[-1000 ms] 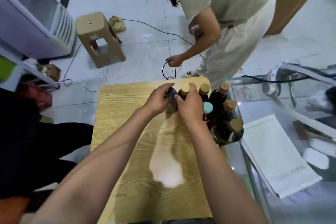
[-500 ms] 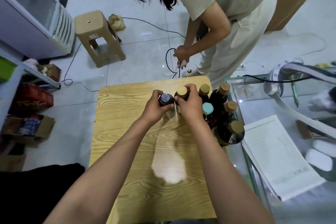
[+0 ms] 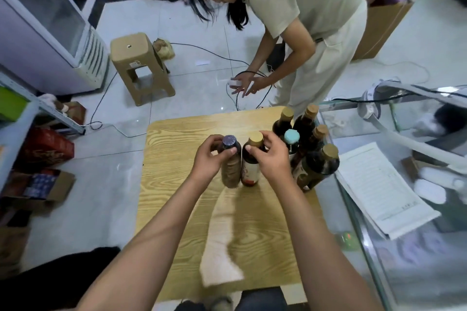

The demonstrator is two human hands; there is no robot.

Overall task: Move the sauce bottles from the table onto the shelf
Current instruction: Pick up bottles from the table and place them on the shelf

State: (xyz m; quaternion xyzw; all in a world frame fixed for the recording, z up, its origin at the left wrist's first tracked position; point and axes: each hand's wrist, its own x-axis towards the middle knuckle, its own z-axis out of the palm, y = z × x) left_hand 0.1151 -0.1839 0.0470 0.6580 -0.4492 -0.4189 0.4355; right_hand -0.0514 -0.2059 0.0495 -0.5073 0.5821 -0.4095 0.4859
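My left hand [image 3: 209, 159] grips the neck of a dark-capped bottle [image 3: 230, 166] with a pale label. Right beside it, my right hand [image 3: 271, 156] grips the neck of a tan-capped bottle [image 3: 250, 163] with a red label. Both bottles stand touching each other near the middle of the wooden table [image 3: 177, 197]. Several more dark sauce bottles [image 3: 317, 161] with tan caps, and one with a light blue cap [image 3: 292, 137], are bunched at the table's far right corner. A metal shelf [image 3: 15, 118] shows at the left edge.
A person [image 3: 303, 20] bends over cables on the floor just beyond the table. A plastic stool [image 3: 137, 65] and a glass-door fridge [image 3: 45, 25] stand far left. Boxes [image 3: 43, 182] sit under the shelf. A glass counter [image 3: 404, 184] with papers adjoins the table's right side.
Both hands and the two bottles have drawn nearer to me, away from the cluster. The view has tilted up, and the other person has shifted their hands over the cables.
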